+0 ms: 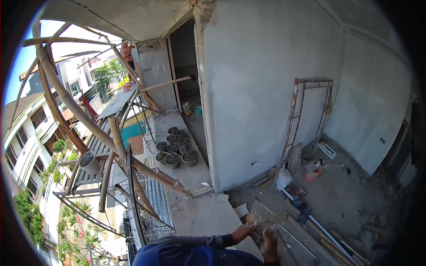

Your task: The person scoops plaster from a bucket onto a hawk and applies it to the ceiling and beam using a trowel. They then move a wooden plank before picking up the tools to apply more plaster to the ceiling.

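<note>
Near the bottom centre, my left hand (pixel 244 232) reaches in from a dark sleeve, its fingers closed on the lower edge of a thin, see-through plastic piece (pixel 265 214). Just to the right, my right hand (pixel 269 244) is raised with bent fingers pinching the same plastic. The two hands are close together, a small gap between them. The plastic looks crumpled near the fingers and spreads out above them; its exact shape is hard to make out against the floor.
Several mortar-filled buckets (pixel 177 148) stand on the ledge. Bamboo scaffolding (pixel 73 108) with a grey bucket (pixel 89 162) is at left, and a person (pixel 128 53) stands beyond. Right, a rusty frame (pixel 291 119) leans on the wall; poles (pixel 326 230) and an orange bucket (pixel 313 174) lie about.
</note>
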{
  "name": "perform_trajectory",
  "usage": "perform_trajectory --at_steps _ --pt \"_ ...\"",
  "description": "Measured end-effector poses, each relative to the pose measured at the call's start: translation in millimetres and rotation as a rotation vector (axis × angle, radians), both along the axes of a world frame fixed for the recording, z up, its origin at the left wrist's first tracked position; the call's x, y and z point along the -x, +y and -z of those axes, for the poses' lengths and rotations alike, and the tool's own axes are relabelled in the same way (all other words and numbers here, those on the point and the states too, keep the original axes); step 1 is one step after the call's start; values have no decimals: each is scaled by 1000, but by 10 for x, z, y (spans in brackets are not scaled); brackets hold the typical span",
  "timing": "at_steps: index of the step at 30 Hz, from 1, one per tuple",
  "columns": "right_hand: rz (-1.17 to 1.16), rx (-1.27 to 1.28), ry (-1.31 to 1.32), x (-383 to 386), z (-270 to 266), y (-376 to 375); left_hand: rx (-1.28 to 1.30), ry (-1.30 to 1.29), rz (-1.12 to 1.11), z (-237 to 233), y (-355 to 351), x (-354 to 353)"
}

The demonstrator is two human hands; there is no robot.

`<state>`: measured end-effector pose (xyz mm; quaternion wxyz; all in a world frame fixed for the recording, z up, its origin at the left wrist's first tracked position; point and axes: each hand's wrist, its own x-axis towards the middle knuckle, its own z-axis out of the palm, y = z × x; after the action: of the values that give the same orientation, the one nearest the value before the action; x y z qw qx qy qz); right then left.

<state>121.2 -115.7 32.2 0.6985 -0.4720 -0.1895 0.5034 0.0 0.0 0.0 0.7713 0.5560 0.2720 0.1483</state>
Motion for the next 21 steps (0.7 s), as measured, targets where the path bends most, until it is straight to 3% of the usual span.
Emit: perform_trajectory --at_steps 2,5,9,12,16,18,20,21 --pt "-101 -36 -105 -2 -150 -102 140 -91 -51 -133 -54 32" --pt "-215 -31 -130 31 -386 -89 138 -73 -73 -21 100 69" --pt "-227 55 -93 -80 -2 -266 113 -43 -177 -77 153 205" --pt "-57 208 -58 -222 381 -467 190 -73 -176 -11 208 257" --pt "30 280 -13 -339 475 -586 134 -83 -227 -150 334 303" --pt "77 318 -25 -417 505 -686 10 -127 -152 -146 373 300" --pt "135 309 -44 -429 399 -916 -167 29 -89 -267 290 259" --pt "161 322 -92 -451 447 -1033 -196 -21 -74 -112 260 214"
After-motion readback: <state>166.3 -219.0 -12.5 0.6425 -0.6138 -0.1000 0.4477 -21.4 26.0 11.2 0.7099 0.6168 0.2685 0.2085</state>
